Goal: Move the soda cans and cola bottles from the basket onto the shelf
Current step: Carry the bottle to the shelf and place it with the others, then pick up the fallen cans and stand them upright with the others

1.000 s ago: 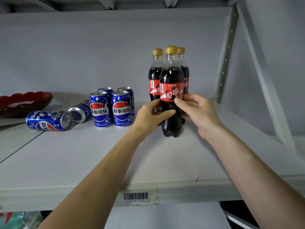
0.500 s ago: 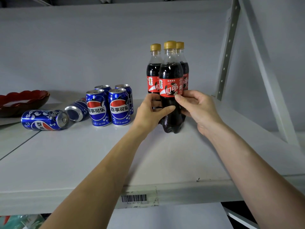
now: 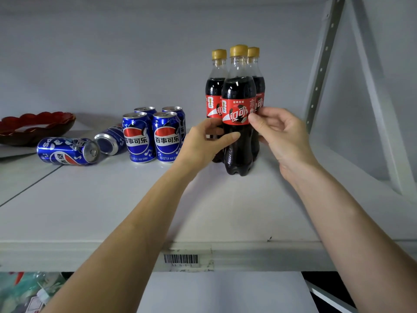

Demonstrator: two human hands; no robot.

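Just right of the frame's centre we have the front cola bottle (image 3: 238, 123) standing upright on the white shelf (image 3: 112, 211), between our two hands. Our left hand (image 3: 203, 143) curls round its left side, thumb laid across the dark waist below the red label. Our right hand (image 3: 279, 134) comes in from the right, thumb tip and bent fingers pinching the label's right edge. Two more cola bottles (image 3: 214, 96) stand right behind it, touching or nearly so. To the left of our left hand, four blue soda cans (image 3: 152, 136) stand upright in a tight block, and two further cans (image 3: 67, 151) lie on their sides beyond them. A red dish (image 3: 36, 126) sits at the left edge of the frame.
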